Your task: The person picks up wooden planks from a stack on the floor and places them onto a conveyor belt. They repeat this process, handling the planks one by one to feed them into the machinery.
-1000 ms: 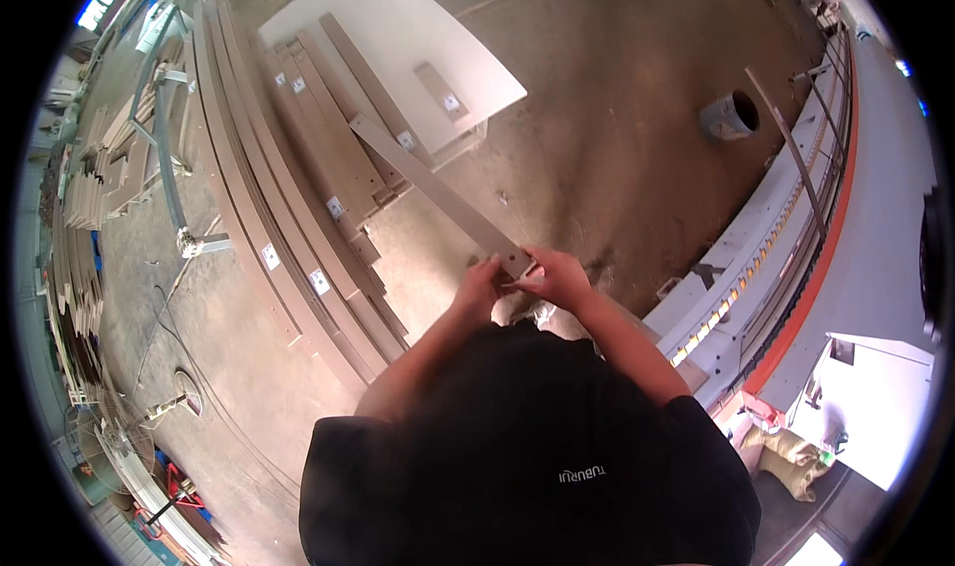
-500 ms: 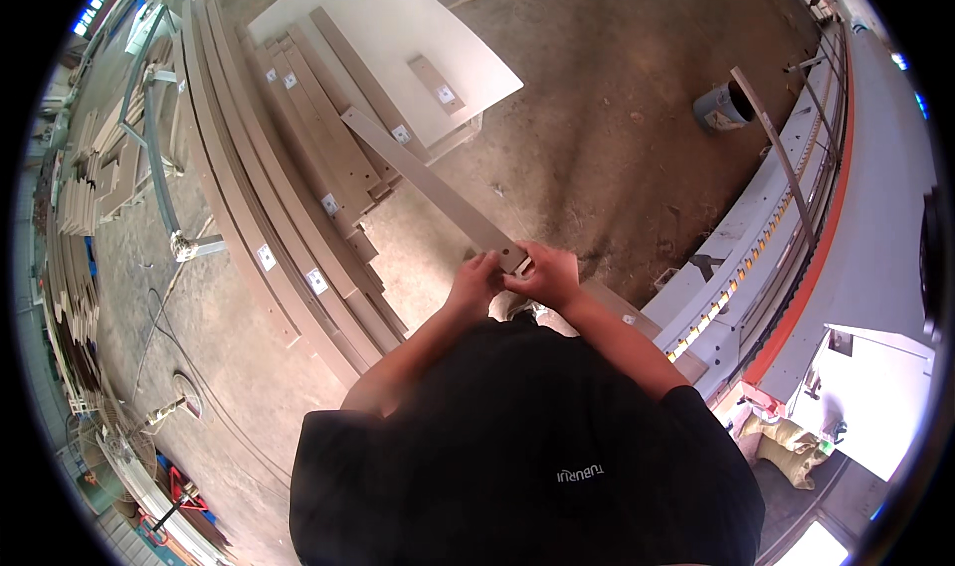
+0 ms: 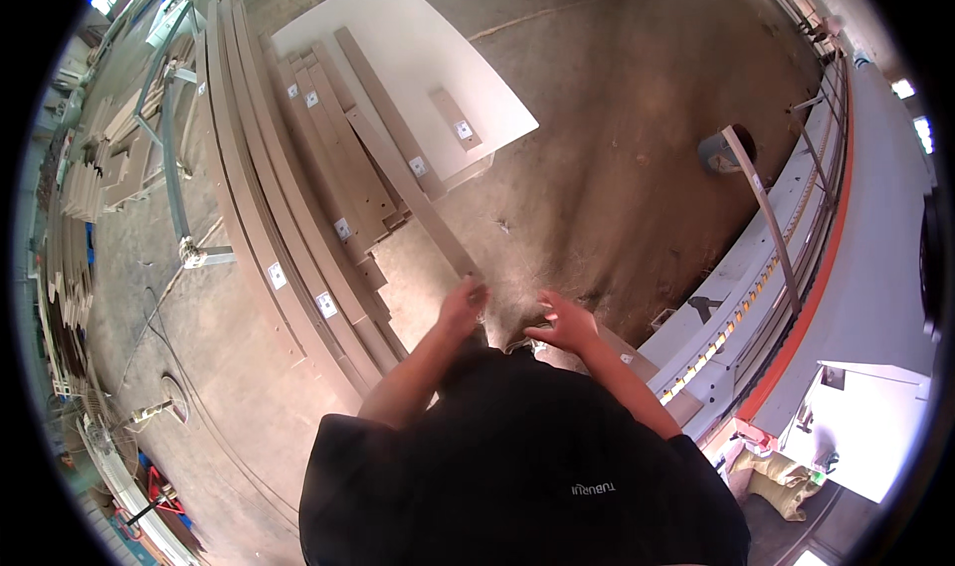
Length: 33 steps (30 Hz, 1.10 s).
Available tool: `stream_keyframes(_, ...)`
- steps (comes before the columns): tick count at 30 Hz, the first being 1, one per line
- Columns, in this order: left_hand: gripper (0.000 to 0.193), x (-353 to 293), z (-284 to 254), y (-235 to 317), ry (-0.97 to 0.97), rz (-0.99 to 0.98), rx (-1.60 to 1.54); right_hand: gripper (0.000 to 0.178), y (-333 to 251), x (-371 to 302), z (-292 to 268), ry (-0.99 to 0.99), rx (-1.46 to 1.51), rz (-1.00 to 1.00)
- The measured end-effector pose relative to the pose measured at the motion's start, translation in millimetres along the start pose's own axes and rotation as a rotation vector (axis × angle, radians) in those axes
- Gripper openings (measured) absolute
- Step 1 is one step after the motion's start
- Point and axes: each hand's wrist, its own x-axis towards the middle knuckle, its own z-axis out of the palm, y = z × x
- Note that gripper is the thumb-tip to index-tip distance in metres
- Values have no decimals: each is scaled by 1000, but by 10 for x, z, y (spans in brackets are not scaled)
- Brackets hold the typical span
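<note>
A long, narrow brown-grey board strip [image 3: 418,198] slants from the stacked panels toward me. Its far end rests by the stacks, and its near end is at my left hand [image 3: 464,305], whose fingers are closed on it. My right hand [image 3: 565,323] is apart from the strip, to the right, with fingers spread and nothing in them. Left of the strip lie brown boards [image 3: 343,143] in stacks, several with white labels. Beyond it, a short labelled board [image 3: 456,120] lies on a large white sheet [image 3: 477,69].
Long stacked boards [image 3: 239,148] run along my left, beside a grey metal frame [image 3: 171,158]. To the right stands a long machine with an orange edge [image 3: 808,287], a strip leaning across it [image 3: 761,203] and a grey bucket [image 3: 714,155]. A cable crosses the left floor.
My right hand has let go of the strip's near end and moved right, opening. My left hand stays at that end, slightly lower and further left. The view has shifted a little.
</note>
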Motion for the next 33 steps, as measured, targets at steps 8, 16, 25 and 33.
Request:
stream_keyframes(8, 14, 1516, -833, 640, 357, 233, -393, 85, 983, -808, 125, 4, 41, 314)
stream_keyframes(16, 53, 1636, -573, 1176, 370, 412, -300, 78, 1564, -1414, 480, 86, 371, 386)
stream_keyframes(25, 37, 800, -820, -236, 88, -37, 595, 61, 2006, -1503, 33, 278, 186, 512)
stream_keyframes(33, 35, -232, -574, -1020, -248, 104, 1700, 57, 3188, -1854, -1139, 796, 70, 628)
